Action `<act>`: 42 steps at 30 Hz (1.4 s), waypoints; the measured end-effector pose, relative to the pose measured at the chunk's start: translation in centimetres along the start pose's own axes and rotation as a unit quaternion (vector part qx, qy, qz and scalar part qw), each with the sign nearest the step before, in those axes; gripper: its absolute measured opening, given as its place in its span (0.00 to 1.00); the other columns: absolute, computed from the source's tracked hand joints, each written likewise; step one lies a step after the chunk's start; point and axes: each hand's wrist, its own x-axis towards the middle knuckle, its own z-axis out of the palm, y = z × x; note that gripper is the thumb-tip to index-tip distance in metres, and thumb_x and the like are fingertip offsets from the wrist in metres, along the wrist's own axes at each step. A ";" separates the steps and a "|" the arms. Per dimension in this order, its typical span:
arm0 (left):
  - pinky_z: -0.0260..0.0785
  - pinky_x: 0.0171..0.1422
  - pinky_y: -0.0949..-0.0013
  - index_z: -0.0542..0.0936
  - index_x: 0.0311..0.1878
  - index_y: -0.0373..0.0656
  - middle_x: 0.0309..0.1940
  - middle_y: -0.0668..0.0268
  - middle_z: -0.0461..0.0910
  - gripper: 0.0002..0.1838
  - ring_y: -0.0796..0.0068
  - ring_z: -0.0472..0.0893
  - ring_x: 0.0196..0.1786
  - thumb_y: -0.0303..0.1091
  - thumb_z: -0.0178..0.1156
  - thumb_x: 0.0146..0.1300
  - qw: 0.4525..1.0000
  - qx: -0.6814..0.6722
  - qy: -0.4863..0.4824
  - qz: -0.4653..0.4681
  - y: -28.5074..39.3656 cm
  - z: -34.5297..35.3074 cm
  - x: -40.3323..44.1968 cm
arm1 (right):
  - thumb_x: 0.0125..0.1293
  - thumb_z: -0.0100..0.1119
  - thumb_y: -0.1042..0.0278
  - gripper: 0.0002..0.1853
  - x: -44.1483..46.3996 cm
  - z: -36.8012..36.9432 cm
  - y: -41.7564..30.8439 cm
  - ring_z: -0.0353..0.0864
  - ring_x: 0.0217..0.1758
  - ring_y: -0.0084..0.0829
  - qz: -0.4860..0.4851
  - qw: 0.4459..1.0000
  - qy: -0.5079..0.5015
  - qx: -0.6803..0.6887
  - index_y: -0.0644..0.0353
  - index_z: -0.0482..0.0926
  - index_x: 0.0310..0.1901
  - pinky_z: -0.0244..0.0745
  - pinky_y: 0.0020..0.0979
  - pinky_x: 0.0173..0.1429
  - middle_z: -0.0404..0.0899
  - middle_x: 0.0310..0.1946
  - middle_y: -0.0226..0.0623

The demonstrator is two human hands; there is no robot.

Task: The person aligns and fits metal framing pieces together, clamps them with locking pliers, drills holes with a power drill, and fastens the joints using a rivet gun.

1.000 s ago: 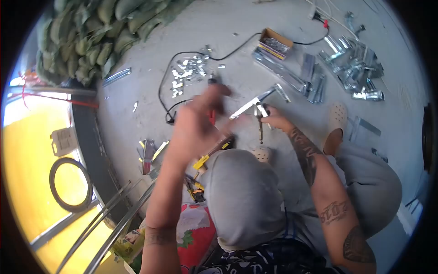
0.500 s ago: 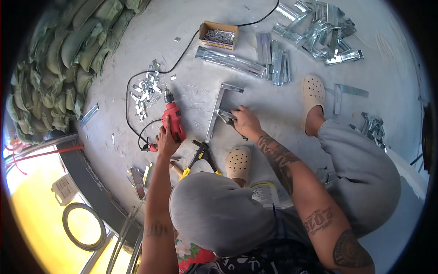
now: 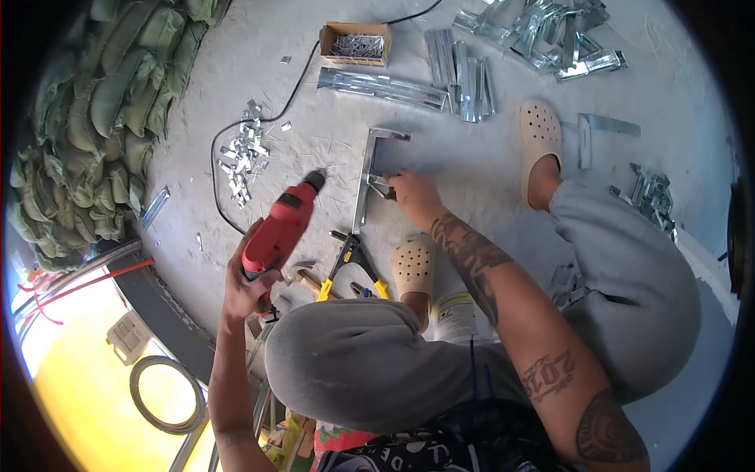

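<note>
Over concrete (image 3: 220, 82), the left hand (image 3: 242, 289) clasps a red drill (image 3: 279, 228); the right hand (image 3: 415, 200) pinches a metal piece (image 3: 380, 186).

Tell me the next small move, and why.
I'd probably ease the red drill toward the metal bracket: the left hand grips the drill, its chuck is clear of the bracket, and the right hand is already at the bracket.
</note>
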 end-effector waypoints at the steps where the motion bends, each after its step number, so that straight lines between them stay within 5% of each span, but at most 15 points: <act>1: 0.67 0.68 0.64 0.61 0.74 0.34 0.60 0.57 0.76 0.48 0.68 0.76 0.61 0.31 0.70 0.48 1.000 0.004 -0.003 -0.002 1.3 1.3 -0.3 | 0.69 0.51 0.67 0.10 0.0 -0.2 0.0 0.83 0.37 0.44 -0.003 1.000 0.001 -0.001 0.54 0.84 0.41 0.77 0.45 0.41 0.81 0.35 0.42; 12: 0.65 0.69 0.66 0.66 0.71 0.34 0.60 0.55 0.78 0.44 0.70 0.77 0.61 0.29 0.71 0.48 0.997 0.079 -0.022 0.005 1.1 6.0 0.8 | 0.76 0.46 0.59 0.19 0.6 0.1 0.3 0.84 0.36 0.45 0.015 1.000 -0.010 -0.023 0.56 0.85 0.34 0.78 0.45 0.41 0.82 0.32 0.43; 18: 0.66 0.69 0.66 0.67 0.71 0.35 0.59 0.55 0.78 0.44 0.70 0.77 0.60 0.29 0.71 0.48 0.991 0.132 -0.019 0.021 1.4 6.2 1.0 | 0.74 0.49 0.61 0.13 0.6 0.2 0.4 0.84 0.38 0.44 0.012 0.997 -0.052 -0.046 0.53 0.85 0.43 0.79 0.44 0.42 0.81 0.36 0.41; 20: 0.66 0.69 0.66 0.67 0.71 0.35 0.59 0.55 0.78 0.44 0.70 0.77 0.60 0.29 0.71 0.47 0.990 0.138 -0.020 0.023 1.7 6.3 1.1 | 0.77 0.44 0.58 0.21 0.5 0.2 0.4 0.84 0.36 0.46 0.006 1.000 -0.003 -0.020 0.56 0.85 0.32 0.78 0.45 0.43 0.82 0.33 0.44; 26: 0.67 0.67 0.66 0.67 0.71 0.34 0.58 0.56 0.79 0.44 0.70 0.78 0.58 0.28 0.71 0.47 0.995 0.096 -0.021 0.006 1.8 6.0 1.4 | 0.76 0.45 0.57 0.21 0.6 0.5 0.6 0.85 0.36 0.45 0.001 0.999 -0.008 -0.042 0.56 0.85 0.31 0.78 0.45 0.42 0.83 0.32 0.43; 29: 0.68 0.66 0.67 0.67 0.71 0.34 0.56 0.57 0.79 0.43 0.71 0.78 0.57 0.28 0.70 0.48 0.996 0.090 -0.018 -0.022 2.4 5.9 1.6 | 0.73 0.49 0.62 0.13 0.8 0.4 0.8 0.84 0.37 0.43 -0.003 0.996 -0.045 -0.071 0.51 0.85 0.45 0.79 0.43 0.40 0.82 0.35 0.40; 42: 0.71 0.61 0.68 0.68 0.70 0.34 0.53 0.58 0.80 0.41 0.74 0.79 0.52 0.28 0.70 0.50 0.992 0.122 -0.022 -0.014 3.5 6.6 2.1 | 0.76 0.46 0.57 0.18 0.6 0.6 0.7 0.84 0.36 0.45 0.014 0.999 -0.032 -0.036 0.55 0.85 0.37 0.78 0.44 0.41 0.81 0.34 0.43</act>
